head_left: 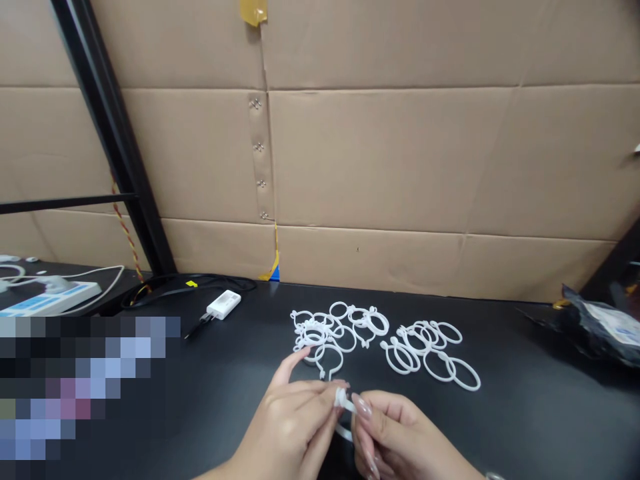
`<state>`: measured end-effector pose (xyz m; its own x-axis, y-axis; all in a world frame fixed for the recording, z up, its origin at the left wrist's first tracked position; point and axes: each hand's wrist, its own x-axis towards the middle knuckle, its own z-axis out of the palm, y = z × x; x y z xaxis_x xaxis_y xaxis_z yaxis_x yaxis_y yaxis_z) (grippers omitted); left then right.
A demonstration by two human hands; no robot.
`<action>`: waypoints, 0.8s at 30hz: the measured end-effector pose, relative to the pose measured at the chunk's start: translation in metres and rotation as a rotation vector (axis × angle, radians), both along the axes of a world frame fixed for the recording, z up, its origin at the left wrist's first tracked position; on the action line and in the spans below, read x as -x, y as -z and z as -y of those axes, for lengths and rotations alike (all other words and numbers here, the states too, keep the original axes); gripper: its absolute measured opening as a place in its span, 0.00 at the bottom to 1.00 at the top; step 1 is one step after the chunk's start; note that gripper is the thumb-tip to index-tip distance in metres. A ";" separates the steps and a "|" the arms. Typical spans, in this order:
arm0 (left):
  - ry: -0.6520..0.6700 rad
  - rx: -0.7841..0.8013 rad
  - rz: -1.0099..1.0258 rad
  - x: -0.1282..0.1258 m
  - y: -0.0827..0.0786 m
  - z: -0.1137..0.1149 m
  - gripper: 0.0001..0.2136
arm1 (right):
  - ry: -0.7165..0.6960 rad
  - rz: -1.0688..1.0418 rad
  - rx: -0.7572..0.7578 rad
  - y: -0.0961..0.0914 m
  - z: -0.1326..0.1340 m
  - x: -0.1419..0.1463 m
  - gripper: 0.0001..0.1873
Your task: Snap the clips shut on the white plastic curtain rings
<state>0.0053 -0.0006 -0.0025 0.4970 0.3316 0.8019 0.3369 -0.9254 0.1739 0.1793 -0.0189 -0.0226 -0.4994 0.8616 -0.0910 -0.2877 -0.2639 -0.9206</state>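
Both my hands meet at the bottom middle, pinching one white plastic ring [344, 408] between them. My left hand [295, 420] grips its clasp end with thumb and fingers, index finger stretched forward. My right hand [395, 433] pinches the same ring from the right, fingers curled. Most of the ring is hidden under my fingers. Just beyond lie two heaps of white rings on the black table [225, 387]: a tangled heap [335, 330] in the middle and a looser heap [430, 353] to its right.
A cardboard wall [380, 167] closes off the back of the table. A small white box with a cable [223, 305] lies back left, a power strip [50, 297] further left, a black bag [600, 327] at the far right. A black metal post [115, 133] slants at left.
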 end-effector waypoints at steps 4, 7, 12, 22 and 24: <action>-0.029 -0.043 -0.028 0.000 0.001 0.001 0.11 | 0.018 0.045 -0.002 0.001 0.000 0.001 0.23; -0.061 -0.071 -0.054 0.000 0.001 0.002 0.11 | 0.042 0.085 -0.020 0.003 0.001 0.001 0.24; -0.111 -0.107 -0.075 0.000 0.004 0.004 0.10 | 0.059 0.153 -0.055 -0.003 0.003 0.003 0.24; -0.140 -0.153 -0.039 -0.005 0.014 0.004 0.12 | 0.098 0.218 0.005 -0.014 0.007 0.008 0.27; -0.131 -0.165 -0.027 -0.006 0.015 0.004 0.12 | 0.082 0.221 0.015 -0.014 0.006 0.008 0.27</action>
